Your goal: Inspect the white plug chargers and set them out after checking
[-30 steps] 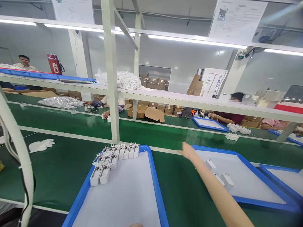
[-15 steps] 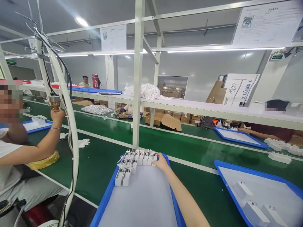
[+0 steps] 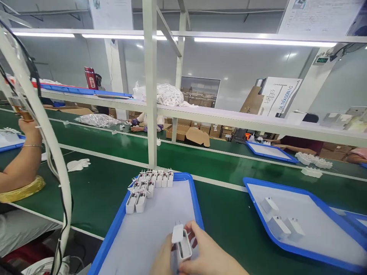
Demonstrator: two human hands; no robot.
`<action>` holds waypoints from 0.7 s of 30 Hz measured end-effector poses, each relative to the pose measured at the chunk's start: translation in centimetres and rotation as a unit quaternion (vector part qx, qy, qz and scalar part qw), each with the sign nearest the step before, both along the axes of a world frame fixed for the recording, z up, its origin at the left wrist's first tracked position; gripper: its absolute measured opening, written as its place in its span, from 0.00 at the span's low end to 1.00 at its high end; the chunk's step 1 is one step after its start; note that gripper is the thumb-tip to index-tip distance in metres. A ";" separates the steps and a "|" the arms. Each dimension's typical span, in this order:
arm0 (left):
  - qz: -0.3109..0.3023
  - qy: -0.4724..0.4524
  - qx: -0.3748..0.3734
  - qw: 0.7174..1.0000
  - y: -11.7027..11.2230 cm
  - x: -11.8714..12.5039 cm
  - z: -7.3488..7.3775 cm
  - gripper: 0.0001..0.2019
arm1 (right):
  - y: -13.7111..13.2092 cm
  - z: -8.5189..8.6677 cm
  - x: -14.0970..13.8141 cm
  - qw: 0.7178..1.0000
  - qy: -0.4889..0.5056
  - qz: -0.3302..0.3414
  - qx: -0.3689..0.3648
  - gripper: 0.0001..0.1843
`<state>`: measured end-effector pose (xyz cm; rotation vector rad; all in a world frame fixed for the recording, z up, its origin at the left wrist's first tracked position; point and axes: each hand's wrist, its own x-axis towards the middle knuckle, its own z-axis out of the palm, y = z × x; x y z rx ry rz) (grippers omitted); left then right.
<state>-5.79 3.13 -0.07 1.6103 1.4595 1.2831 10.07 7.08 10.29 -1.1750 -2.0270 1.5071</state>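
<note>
Both hands meet low in the view over the near blue-rimmed tray (image 3: 196, 206). My right hand (image 3: 208, 254) and my left hand (image 3: 162, 256) are closed together around a white charger plug (image 3: 180, 241), its two metal prongs pointing up. At the tray's far left corner stand several rows of white charger plugs (image 3: 147, 185). To the right, a second blue tray (image 3: 252, 187) holds three loose white charger shells (image 3: 279, 225).
A green conveyor belt (image 3: 114, 160) runs across behind the trays, with a white frame post (image 3: 150, 95) rising from it. A co-worker's arm (image 3: 20, 164) rests on a yellow tape roll (image 3: 21, 191) at left beside hanging cables (image 3: 48, 145). Other people sit across the line.
My right hand drew back from the far tray corner to the near edge and now holds a plug together with my left hand. The view swung slightly right.
</note>
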 end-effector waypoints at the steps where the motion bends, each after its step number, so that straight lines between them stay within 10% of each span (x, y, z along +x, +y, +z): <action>1: -0.020 -0.005 -0.011 1.000 -0.1 0.5 0.2 0.31 | -0.8 0.7 0.7 1.000 -0.014 -0.002 -0.011 0.25; 9: -0.008 0.121 0.009 0.993 -1.3 2.5 -0.4 0.25 | -2.7 -0.2 3.2 0.982 -0.094 -0.151 0.066 0.24; 13: 0.015 0.188 0.057 0.980 -1.7 2.8 -0.8 0.34 | -3.6 -3.6 2.8 0.974 0.097 -0.158 -0.129 0.23; 16: -0.003 0.144 0.069 0.987 -2.0 3.0 -0.1 0.34 | -4.0 -5.1 2.7 0.904 0.263 -0.153 -0.299 0.30; 21: -0.109 0.043 -0.004 0.993 -2.5 2.7 3.3 0.21 | -4.6 -7.1 4.1 0.901 0.261 -0.184 -0.294 0.27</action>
